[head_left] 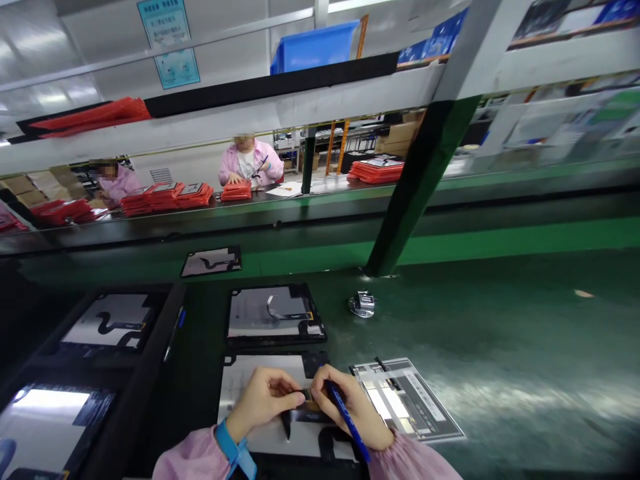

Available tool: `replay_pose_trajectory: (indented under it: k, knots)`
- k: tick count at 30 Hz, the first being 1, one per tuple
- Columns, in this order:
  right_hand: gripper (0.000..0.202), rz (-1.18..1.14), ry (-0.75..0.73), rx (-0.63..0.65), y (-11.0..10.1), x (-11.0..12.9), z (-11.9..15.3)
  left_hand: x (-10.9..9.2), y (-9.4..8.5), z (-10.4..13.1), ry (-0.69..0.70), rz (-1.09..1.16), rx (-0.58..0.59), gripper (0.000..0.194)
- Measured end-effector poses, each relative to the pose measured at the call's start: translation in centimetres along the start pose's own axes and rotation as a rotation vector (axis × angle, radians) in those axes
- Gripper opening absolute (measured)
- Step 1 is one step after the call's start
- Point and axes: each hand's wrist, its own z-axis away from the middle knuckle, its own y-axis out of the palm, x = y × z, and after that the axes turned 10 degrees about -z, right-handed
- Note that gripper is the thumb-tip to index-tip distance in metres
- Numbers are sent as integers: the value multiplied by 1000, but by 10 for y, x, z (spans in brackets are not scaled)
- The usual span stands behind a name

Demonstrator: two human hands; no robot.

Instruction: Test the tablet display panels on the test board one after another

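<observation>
A tablet display panel [270,437] lies back side up, with a silver back and black edges, under both hands. My left hand [264,395] is closed in a pinch on the end of a black flex cable [307,396] that rises from this panel. From the other side the fingertips of my right hand [353,403] meet the same cable end. A blue pen-like tool [350,427] is also gripped in my right hand, slanting down toward the wrist; its tip is hidden by the fingers. Around my left wrist is a blue strap [234,450].
Another display panel [265,313] sits just beyond. At left, a black tray [173,293] holds more panels. To the right are a printed sheet-like panel [410,400] and a small metal object [363,303]. A dark green post [420,193] stands behind. Across the bench, a person [253,163] handles red packets.
</observation>
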Motion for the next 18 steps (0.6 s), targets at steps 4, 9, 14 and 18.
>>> replay_pose_trajectory:
  k: [4,9,14,18]
  knots:
    - [20,16,-9,1,0,-2,0,0,0,0,10,-20,-14,39]
    - [18,69,-46,-6,1,-1,-1,-2,0,0,15,-47,-23,32]
    - [20,88,-70,13,2,2,-1,0,-1,1,-5,-37,-4,30]
    - [19,94,-89,34,2,2,-1,0,0,0,-18,9,12,34]
